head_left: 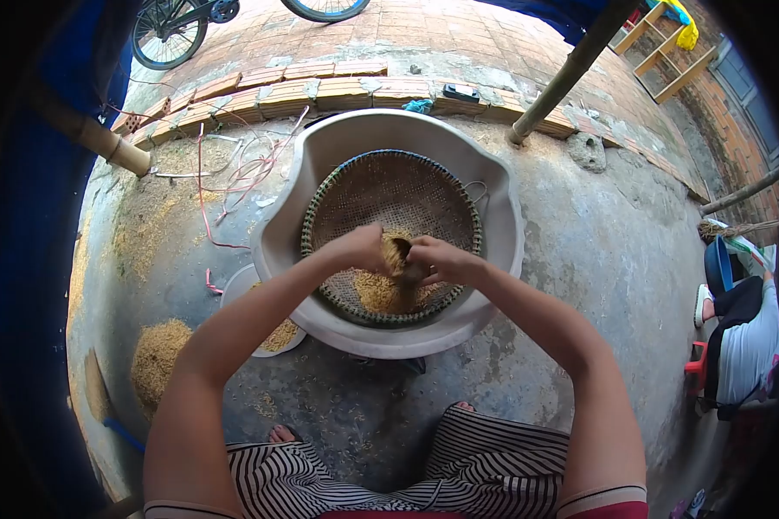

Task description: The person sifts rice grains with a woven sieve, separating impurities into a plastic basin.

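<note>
Locate the clump of grain (395,252) between your two hands, above the near half of the woven basket (389,186). Your left hand (366,248) is curled at the clump's left side; your right hand (442,260) is curled at its right side, fingers bent inward. Blur and the angle of view hide the fingertips, so you cannot tell which hand bears the clump or how tightly either one presses.

Both forearms reach in over the near rim of the basin (381,124), which brings the hands together inside the basket's edge. This position probably lets loose pieces drop into the basket rather than onto the floor (589,259). Loose grain (381,294) lies in the basket directly below and in front of the clump.

The basket sits inside the basin. The basin's higher, wider wall surrounds it and likely retains whatever passes through the mesh or over the rim.

A pale dish (236,287) with grain stands against the basin's left side, partly hidden by your left arm, seemingly within easy reach. A grain pile (157,359) lies on the floor farther left, apart from the basin.
</note>
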A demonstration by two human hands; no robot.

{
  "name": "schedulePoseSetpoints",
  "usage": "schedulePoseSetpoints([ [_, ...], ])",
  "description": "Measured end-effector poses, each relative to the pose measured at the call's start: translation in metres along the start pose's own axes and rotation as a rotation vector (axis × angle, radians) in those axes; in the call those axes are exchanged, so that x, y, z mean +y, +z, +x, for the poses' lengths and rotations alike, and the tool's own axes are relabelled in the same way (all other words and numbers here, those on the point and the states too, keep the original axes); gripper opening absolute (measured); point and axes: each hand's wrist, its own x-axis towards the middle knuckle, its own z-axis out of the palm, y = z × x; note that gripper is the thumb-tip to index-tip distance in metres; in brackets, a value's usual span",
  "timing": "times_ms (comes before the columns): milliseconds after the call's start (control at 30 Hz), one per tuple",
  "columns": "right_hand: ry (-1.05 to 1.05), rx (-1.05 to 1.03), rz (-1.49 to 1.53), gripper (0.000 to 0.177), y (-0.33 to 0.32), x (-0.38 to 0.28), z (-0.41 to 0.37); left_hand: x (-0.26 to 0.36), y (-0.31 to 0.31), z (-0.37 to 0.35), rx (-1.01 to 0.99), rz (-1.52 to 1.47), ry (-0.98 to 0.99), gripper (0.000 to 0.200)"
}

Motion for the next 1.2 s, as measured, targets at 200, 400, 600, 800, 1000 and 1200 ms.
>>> schedulePoseSetpoints([
  [200,-0.138,-0.097,0.584,0.026,-0.033,0.018,0.060,-0.013,-0.032,-0.006,0.409,-0.075,0.145,0.051],
  [400,-0.032,0.336,-0.333,0.037,-0.036,0.005,0.055,-0.048,0.013,0.041,0.080,0.348,0.035,0.056],
  [600,-0.097,0.513,-1.300,0.047,0.007,0.053,0.063,-0.043,0.058,0.049,0.052,0.703,0.209,0.047],
  [800,-0.412,0.205,-1.273,0.045,0.019,0.057,0.067,-0.035,0.056,0.045,-0.241,0.398,0.371,0.035],
  [1000,-0.251,0.317,-1.140,0.030,-0.006,0.048,0.063,-0.036,0.044,0.037,-0.057,0.420,0.139,0.042],
  [1200,-0.480,0.176,-1.186,0.042,0.043,0.070,0.063,-0.037,0.078,0.047,-0.069,0.311,0.298,0.050],
])
